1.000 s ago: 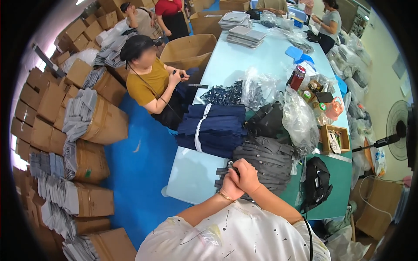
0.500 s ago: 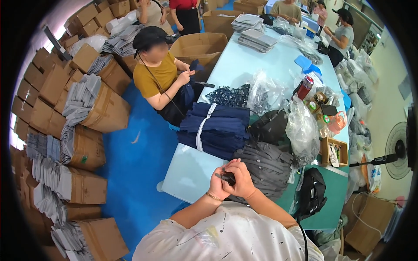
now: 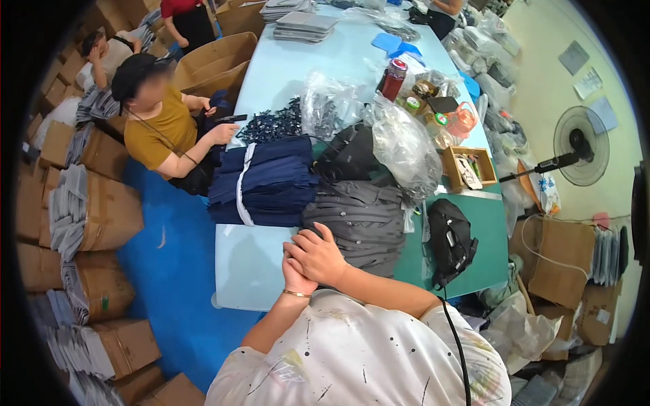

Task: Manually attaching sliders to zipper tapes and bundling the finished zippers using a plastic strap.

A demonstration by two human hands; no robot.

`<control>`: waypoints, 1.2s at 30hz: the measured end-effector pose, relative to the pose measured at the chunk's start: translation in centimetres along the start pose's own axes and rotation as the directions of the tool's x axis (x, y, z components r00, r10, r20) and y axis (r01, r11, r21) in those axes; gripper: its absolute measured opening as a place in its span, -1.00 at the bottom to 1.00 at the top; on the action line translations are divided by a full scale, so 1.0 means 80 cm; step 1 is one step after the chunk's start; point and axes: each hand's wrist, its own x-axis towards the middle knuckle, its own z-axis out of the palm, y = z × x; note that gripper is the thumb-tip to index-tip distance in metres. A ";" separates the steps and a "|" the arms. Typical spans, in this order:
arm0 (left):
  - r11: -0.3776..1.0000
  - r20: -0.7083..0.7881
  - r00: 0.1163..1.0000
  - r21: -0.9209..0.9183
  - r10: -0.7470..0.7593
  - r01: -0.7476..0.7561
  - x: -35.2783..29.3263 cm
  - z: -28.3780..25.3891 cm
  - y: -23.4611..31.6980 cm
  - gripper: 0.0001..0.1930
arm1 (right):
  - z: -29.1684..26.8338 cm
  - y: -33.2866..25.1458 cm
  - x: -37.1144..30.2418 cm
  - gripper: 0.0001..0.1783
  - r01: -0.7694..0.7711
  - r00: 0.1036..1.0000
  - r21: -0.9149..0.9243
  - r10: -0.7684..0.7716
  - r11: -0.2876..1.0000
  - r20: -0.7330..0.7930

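My left hand and my right hand are clasped together above the near edge of the table. The right hand lies over the left, its fingers wrapped round it. Whatever is between them is hidden. Just past my hands lies a bundle of dark grey cloth pieces with small fittings on them. Left of it, a navy cloth bundle is bound with a white strip.
A co-worker in a mustard top handles dark cloth at the table's left side. Black bag, clear plastic bags and a wooden box lie to the right. Cartons line the left; a fan stands right.
The view has swung to the right. My right hand now covers the left, and the dark thing seen between my fingers before is out of sight. The co-worker's hand has moved to the table edge.
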 end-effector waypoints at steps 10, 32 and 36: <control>0.957 -0.205 0.940 -0.164 -0.272 0.241 0.006 0.049 -0.012 -0.72 | -0.048 0.019 0.040 -0.53 -0.117 0.985 0.029 0.120 0.993 -0.127; 0.945 -0.340 0.899 0.073 -0.277 0.319 0.004 0.047 0.066 -0.79 | -0.179 0.298 -0.139 -0.79 -0.245 0.048 0.799 0.830 0.549 -0.556; 0.899 -0.309 0.866 0.073 -0.392 0.433 0.026 0.098 0.023 -0.79 | -0.175 0.253 -0.166 -0.54 -0.440 0.303 0.721 0.844 0.536 -0.443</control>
